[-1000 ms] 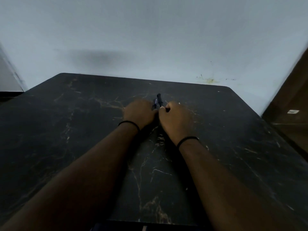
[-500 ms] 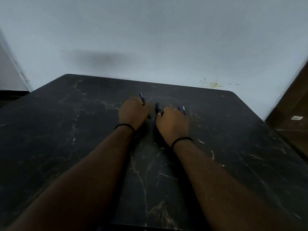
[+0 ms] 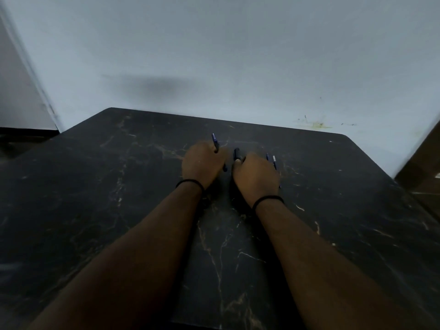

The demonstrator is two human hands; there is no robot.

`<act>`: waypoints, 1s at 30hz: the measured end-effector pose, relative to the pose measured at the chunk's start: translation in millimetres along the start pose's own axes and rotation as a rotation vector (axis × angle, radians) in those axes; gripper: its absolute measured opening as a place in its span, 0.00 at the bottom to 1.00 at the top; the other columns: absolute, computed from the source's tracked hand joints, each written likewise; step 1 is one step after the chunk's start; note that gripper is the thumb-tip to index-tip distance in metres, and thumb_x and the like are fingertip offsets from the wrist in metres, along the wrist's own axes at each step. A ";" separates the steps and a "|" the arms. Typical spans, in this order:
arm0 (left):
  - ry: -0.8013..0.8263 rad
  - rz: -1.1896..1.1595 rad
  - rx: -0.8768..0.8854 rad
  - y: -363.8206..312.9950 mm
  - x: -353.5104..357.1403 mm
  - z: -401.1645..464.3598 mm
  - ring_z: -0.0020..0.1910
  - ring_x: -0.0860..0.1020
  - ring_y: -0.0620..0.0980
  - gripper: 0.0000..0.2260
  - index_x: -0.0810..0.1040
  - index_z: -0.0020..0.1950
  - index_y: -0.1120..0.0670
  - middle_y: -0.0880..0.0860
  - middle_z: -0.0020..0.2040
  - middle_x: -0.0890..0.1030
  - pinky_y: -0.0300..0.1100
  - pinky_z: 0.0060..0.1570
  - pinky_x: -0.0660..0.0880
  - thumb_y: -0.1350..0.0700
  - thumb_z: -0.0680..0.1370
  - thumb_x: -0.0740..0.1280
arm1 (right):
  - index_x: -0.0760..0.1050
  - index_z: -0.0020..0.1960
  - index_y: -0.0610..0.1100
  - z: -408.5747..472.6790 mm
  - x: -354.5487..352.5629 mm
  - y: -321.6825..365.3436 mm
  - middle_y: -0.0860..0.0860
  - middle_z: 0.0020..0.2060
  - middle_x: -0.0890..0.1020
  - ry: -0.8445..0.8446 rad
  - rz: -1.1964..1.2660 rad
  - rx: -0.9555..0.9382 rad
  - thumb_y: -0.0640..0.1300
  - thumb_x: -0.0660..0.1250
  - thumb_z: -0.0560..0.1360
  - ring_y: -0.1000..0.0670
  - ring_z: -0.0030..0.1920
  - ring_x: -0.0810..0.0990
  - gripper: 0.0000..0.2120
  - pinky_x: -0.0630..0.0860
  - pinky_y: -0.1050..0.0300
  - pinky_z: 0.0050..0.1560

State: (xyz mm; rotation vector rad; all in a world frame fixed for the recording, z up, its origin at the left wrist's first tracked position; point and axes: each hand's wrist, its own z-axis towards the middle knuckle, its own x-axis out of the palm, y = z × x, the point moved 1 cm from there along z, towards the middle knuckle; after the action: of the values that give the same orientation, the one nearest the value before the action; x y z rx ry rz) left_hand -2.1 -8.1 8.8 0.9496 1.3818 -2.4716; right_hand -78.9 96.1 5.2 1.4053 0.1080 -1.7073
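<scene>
My left hand (image 3: 202,163) is curled round a blue pen (image 3: 215,142) whose end sticks up past the knuckles and whose tip shows below the fist. My right hand (image 3: 256,175) grips a dark pen cap or short dark pen piece (image 3: 237,154) between thumb and fingers. Two thin pens (image 3: 273,160), one blue and one with a white part, lie on the black marble table (image 3: 119,198) just beyond the right hand, partly hidden by it. The hands sit side by side, a small gap between them.
A pale wall (image 3: 238,67) rises directly behind the table's far edge. A brown wooden surface (image 3: 423,167) stands at the right. Each wrist carries a black band. Dark veined tabletop stretches out on both sides of the arms.
The hands, pressed together around one dark pen a second ago, have separated. The left hand now holds a blue pen apart from the dark piece in the right hand, and two pens became visible.
</scene>
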 end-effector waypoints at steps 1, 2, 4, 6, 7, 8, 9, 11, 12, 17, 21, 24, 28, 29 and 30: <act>0.000 -0.007 0.000 0.5 0.1 0.0 0.23 0.65 0.47 0.20 0.63 0.25 0.53 0.48 0.22 0.67 0.39 0.27 0.60 0.51 0.75 0.64 | 0.77 0.52 0.41 -0.1 -0.8 -0.6 0.44 0.50 0.83 -0.012 0.020 0.012 0.50 0.57 0.82 0.44 0.57 0.80 0.15 0.68 0.52 0.66; -0.001 -0.013 0.001 1.0 0.0 0.1 0.24 0.65 0.47 0.20 0.63 0.25 0.52 0.48 0.23 0.67 0.39 0.27 0.61 0.52 0.75 0.64 | 0.77 0.52 0.41 -0.2 -2.1 -1.1 0.44 0.49 0.83 -0.024 0.051 0.031 0.49 0.56 0.82 0.43 0.56 0.80 0.14 0.68 0.52 0.65; -0.007 -0.020 0.009 1.6 0.0 0.1 0.24 0.64 0.46 0.19 0.63 0.26 0.51 0.48 0.24 0.67 0.40 0.28 0.61 0.51 0.75 0.64 | 0.78 0.52 0.42 -1.1 -6.4 -3.1 0.44 0.48 0.83 -0.062 0.144 0.077 0.46 0.56 0.81 0.42 0.58 0.79 0.13 0.68 0.51 0.66; -0.008 -0.033 0.030 2.3 -0.1 0.5 0.25 0.64 0.47 0.17 0.65 0.28 0.52 0.49 0.25 0.67 0.42 0.30 0.64 0.51 0.75 0.64 | 0.79 0.54 0.44 -1.4 -10.7 -6.4 0.43 0.50 0.83 -0.100 0.273 0.123 0.44 0.57 0.80 0.41 0.61 0.77 0.13 0.70 0.49 0.67; -0.008 -0.042 0.042 2.0 -0.1 0.3 0.25 0.64 0.48 0.16 0.67 0.29 0.52 0.49 0.25 0.68 0.43 0.30 0.65 0.51 0.75 0.64 | 0.79 0.56 0.46 -1.9 -12.2 -8.0 0.44 0.51 0.83 -0.109 0.336 0.147 0.44 0.57 0.80 0.42 0.60 0.78 0.12 0.73 0.50 0.63; -0.011 -0.052 0.055 1.6 -0.1 0.4 0.25 0.65 0.48 0.15 0.69 0.30 0.53 0.50 0.25 0.68 0.44 0.30 0.66 0.51 0.75 0.64 | 0.79 0.57 0.47 -2.2 -13.1 -9.9 0.46 0.52 0.83 -0.119 0.378 0.162 0.45 0.57 0.80 0.44 0.57 0.79 0.12 0.75 0.52 0.57; -0.018 -0.058 0.070 0.9 -0.1 0.3 0.26 0.65 0.48 0.15 0.70 0.30 0.53 0.51 0.25 0.69 0.46 0.30 0.67 0.52 0.76 0.64 | 0.78 0.57 0.48 -2.7 -13.4 -12.0 0.48 0.51 0.83 -0.131 0.394 0.161 0.45 0.57 0.81 0.46 0.53 0.80 0.12 0.74 0.56 0.50; -0.041 -0.062 0.104 -0.9 0.0 -0.2 0.25 0.65 0.48 0.16 0.70 0.30 0.54 0.51 0.26 0.68 0.46 0.30 0.67 0.52 0.77 0.65 | 0.79 0.56 0.49 -2.4 -13.0 -15.8 0.51 0.47 0.83 -0.146 0.399 0.151 0.46 0.58 0.81 0.51 0.44 0.78 0.12 0.68 0.60 0.39; -0.047 -0.068 0.125 -2.3 0.2 -0.8 0.25 0.64 0.47 0.17 0.69 0.29 0.53 0.51 0.25 0.68 0.45 0.30 0.67 0.53 0.78 0.65 | 0.79 0.55 0.50 -1.9 -13.2 -17.3 0.52 0.45 0.82 -0.144 0.415 0.146 0.46 0.58 0.81 0.53 0.42 0.77 0.11 0.66 0.61 0.36; 0.017 -0.078 0.290 -14.0 5.3 -7.3 0.28 0.71 0.47 0.18 0.69 0.31 0.50 0.49 0.29 0.73 0.42 0.32 0.70 0.52 0.81 0.63 | 0.73 0.39 0.48 2.1 -11.7 -20.1 0.54 0.30 0.75 -0.196 0.621 0.085 0.54 0.59 0.82 0.58 0.30 0.71 0.16 0.63 0.60 0.30; 0.095 -0.039 0.476 -28.2 12.3 -15.2 0.31 0.73 0.46 0.13 0.76 0.38 0.55 0.49 0.32 0.76 0.39 0.32 0.67 0.54 0.81 0.62 | 0.76 0.37 0.45 3.6 -14.1 -18.6 0.53 0.27 0.74 -0.187 0.756 0.063 0.57 0.62 0.81 0.58 0.27 0.70 0.20 0.64 0.64 0.28; 0.139 -0.100 0.539 -31.7 15.2 -19.0 0.35 0.78 0.49 0.09 0.79 0.45 0.56 0.50 0.38 0.80 0.45 0.35 0.73 0.55 0.80 0.62 | 0.82 0.47 0.45 6.4 -18.2 -17.6 0.51 0.37 0.81 -0.220 0.802 0.032 0.52 0.66 0.80 0.53 0.37 0.78 0.12 0.75 0.56 0.39; -0.001 -0.132 0.444 -27.6 11.3 -18.2 0.33 0.75 0.49 0.12 0.75 0.43 0.53 0.49 0.34 0.76 0.45 0.32 0.69 0.48 0.80 0.58 | 0.77 0.50 0.45 2.2 -21.3 -14.4 0.50 0.40 0.81 -0.334 0.750 -0.049 0.49 0.62 0.82 0.50 0.39 0.79 0.10 0.77 0.51 0.40; -0.063 -0.147 0.417 -26.2 9.0 -17.2 0.32 0.74 0.49 0.14 0.73 0.43 0.53 0.49 0.34 0.75 0.45 0.32 0.68 0.45 0.81 0.56 | 0.76 0.50 0.44 1.1 -21.1 -13.5 0.50 0.39 0.80 -0.332 0.692 -0.095 0.48 0.60 0.83 0.49 0.38 0.78 0.09 0.77 0.49 0.39; -0.112 -0.175 0.388 -25.3 6.5 -16.5 0.33 0.74 0.50 0.16 0.72 0.44 0.53 0.50 0.35 0.74 0.46 0.33 0.69 0.43 0.81 0.54 | 0.74 0.50 0.44 0.2 -20.5 -12.5 0.49 0.39 0.79 -0.312 0.626 -0.147 0.48 0.59 0.83 0.47 0.38 0.78 0.09 0.76 0.48 0.38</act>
State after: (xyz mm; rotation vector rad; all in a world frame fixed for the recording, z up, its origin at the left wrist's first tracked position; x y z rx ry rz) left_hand -10.3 20.6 16.8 0.7644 1.0084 -2.9436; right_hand -88.3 115.0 16.5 0.9154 -0.3410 -1.3313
